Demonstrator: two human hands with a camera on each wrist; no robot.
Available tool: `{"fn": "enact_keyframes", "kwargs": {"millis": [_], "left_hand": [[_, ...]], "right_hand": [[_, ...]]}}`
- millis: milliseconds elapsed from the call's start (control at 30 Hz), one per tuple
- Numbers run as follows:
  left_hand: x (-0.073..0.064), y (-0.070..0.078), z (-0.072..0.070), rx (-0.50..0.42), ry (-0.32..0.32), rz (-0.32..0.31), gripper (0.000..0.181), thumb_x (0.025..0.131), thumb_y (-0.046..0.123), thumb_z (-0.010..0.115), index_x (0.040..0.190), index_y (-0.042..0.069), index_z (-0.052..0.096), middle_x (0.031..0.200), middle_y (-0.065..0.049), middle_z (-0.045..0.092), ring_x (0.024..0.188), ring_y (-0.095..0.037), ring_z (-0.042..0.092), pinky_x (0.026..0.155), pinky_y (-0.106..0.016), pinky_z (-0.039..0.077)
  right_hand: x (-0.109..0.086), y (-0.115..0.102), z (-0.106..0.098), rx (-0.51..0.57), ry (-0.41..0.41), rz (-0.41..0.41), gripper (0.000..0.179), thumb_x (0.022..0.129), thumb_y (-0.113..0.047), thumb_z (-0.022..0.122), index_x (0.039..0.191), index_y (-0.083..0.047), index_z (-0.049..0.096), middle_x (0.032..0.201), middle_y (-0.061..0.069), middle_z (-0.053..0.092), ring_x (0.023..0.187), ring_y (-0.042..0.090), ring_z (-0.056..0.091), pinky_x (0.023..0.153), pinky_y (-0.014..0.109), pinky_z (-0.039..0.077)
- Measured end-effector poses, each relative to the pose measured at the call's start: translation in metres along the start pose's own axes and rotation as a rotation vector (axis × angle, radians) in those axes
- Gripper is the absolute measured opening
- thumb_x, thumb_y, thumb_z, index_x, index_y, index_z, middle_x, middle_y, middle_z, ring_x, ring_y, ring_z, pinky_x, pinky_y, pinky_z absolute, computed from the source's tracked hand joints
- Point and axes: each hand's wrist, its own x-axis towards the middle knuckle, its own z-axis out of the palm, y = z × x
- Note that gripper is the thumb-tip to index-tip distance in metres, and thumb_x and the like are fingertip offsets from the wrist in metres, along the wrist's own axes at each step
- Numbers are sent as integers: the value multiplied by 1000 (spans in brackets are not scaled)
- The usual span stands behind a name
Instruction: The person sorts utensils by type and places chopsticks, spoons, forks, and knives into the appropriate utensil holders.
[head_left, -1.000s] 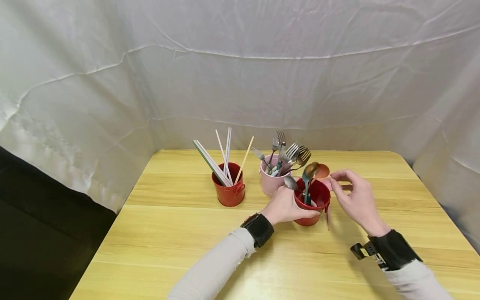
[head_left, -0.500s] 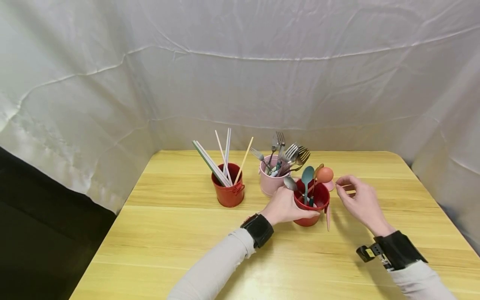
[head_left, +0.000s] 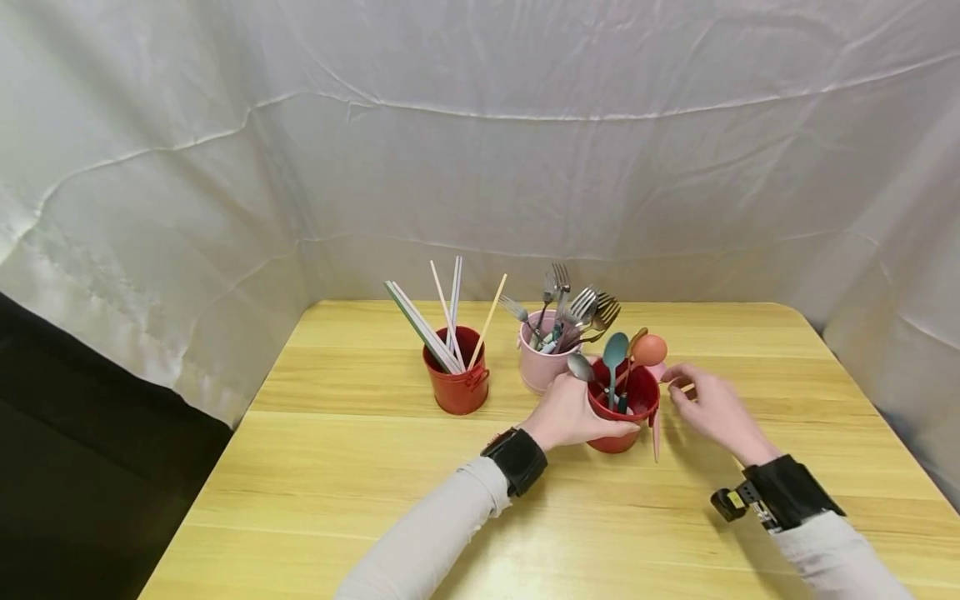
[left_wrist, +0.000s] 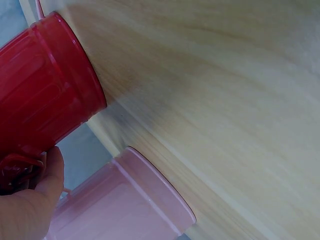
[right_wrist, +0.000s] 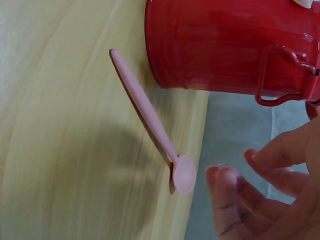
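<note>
My left hand (head_left: 570,414) grips the red bucket (head_left: 611,444) at its side, thumb in front below the rim. In it stand a teal spoon (head_left: 616,352), a coral spoon (head_left: 649,351), a gold-brown one behind, and a silver spoon (head_left: 580,367) leaning left. A pink spoon (right_wrist: 145,107) lies on the table just right of this bucket, its bowl pointing away from me. My right hand (head_left: 708,412) hovers beside that bowl with fingers loosely bent; the right wrist view shows nothing between thumb and fingers.
A pink bucket (head_left: 540,371) of several forks (head_left: 581,307) stands close behind and left of my left hand. Farther left is another red bucket (head_left: 459,393) with several chopsticks (head_left: 423,327). A pale cloth (head_left: 525,183) hangs behind the table's far edge.
My right hand has let go of the coral spoon, drawn back to the right, then come in lower toward the pink spoon. The coral and teal spoons have turned. My left hand stays put.
</note>
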Motion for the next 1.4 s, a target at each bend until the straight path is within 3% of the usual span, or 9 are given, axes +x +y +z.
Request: {"fn": "enact_keyframes", "kwargs": {"millis": [233,333,600,900,1167,1267,1400], "left_hand": [[0,1,-1,30,-10,-25,79,72,43,89,137,19,52,127,5,64,118,-3,62,101,-12,46],[-1,2,-1,57,-9,-43,78,72,45,89,135,18,52,124,5,65,116,-3,63,99,-11,46],[0,2,-1,38,-7,-28,79,72,43,89,136,18,52,126,4,64,116,-4,63,100,-11,47],[-2,2,0,81,-7,-65,79,72,47,88,135,19,51,124,6,65,114,-3,64,96,-11,48],[-1,2,-1,65,-21,-42,77,73,45,88,136,19,52,125,6,64,116,-3,63,100,-12,47],[-1,2,-1,61,-25,-47,76,73,45,88,136,19,52,125,6,65,116,-3,63,100,-12,47],[-2,2,-1,76,-19,-68,78,72,47,88,135,19,52,124,6,65,115,-3,63,98,-12,48]], "right_hand": [[8,6,6,-2,-121,-11,24,92,1,51,112,5,63,100,26,71,83,27,67,67,34,50],[10,8,8,-8,-158,-10,25,90,1,50,112,4,63,93,20,70,77,23,60,63,31,44],[12,11,13,-28,-230,20,27,92,-2,50,115,5,63,83,11,63,74,21,53,64,32,40],[12,15,19,-53,-248,7,19,92,-2,50,99,0,67,75,5,59,72,20,51,65,32,39],[9,16,19,-30,-285,53,13,94,-11,54,88,-5,64,71,1,59,65,14,49,57,27,36],[7,17,19,-24,-294,77,8,91,-11,59,86,-6,62,70,0,58,62,13,48,54,24,35],[5,19,19,-49,-293,105,7,84,-9,66,84,-6,59,73,2,59,66,15,50,59,27,38]]}}
